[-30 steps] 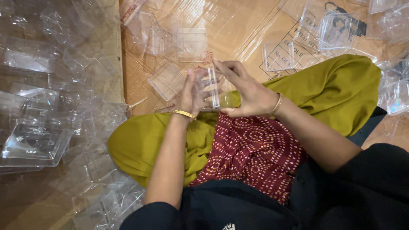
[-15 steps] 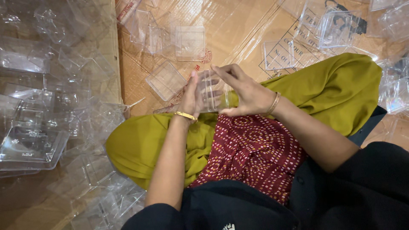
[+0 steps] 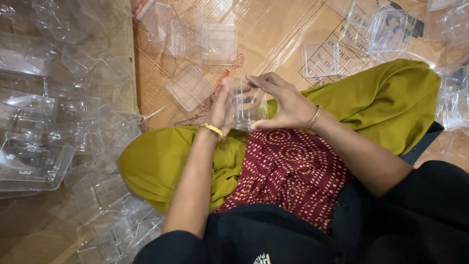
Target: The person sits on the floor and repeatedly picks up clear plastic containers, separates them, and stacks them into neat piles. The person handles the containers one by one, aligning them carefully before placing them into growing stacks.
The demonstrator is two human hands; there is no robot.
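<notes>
- The right hand has its fingers curled over the top and far side of a small clear box, with the thumb pressed along its lower near edge; it is closed on the box.
- The left hand stands upright against the box's left wall, palm turned inward and fingers held straight and together, so it braces the box rather than wrapping it.
- The box thus sits between the two hands, touching both, held up just above the lap and near the edge of the cardboard.
- From the right fingertips the box lies down and inward, toward the palm; from the left palm it lies directly to the right.
- Its open or closed side cannot be told through the clear plastic; it looks roughly cubic, with no plain long axis.
- Both hands are equally close; the right has the fuller hold.
- Just beyond the hands, a flat clear lid lies on the cardboard, up and to the left of the left hand.
- Farther out, a second lid and more clear pieces lie scattered.
- A pile of clear trays sits well apart, at the far left.
</notes>
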